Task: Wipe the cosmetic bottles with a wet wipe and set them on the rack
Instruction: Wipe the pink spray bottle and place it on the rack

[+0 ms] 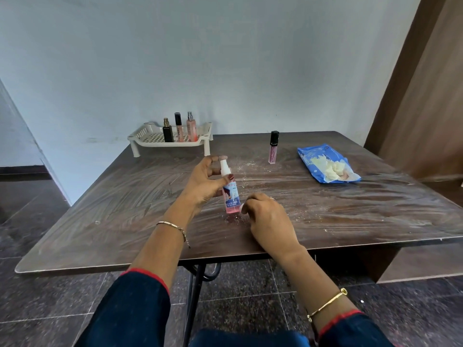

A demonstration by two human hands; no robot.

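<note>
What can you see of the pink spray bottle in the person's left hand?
The spray bottle is clear plastic holding pink liquid, with a white pump top and a blue-and-white label. It stands nearly upright, base on the wooden table. The left hand grips its upper part; the right hand curls beside its base.

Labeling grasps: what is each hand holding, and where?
Left hand grips the pink spray bottle at its upper body, below the white sprayer. Right hand curls beside the bottle's base; what it holds cannot be told.
</note>
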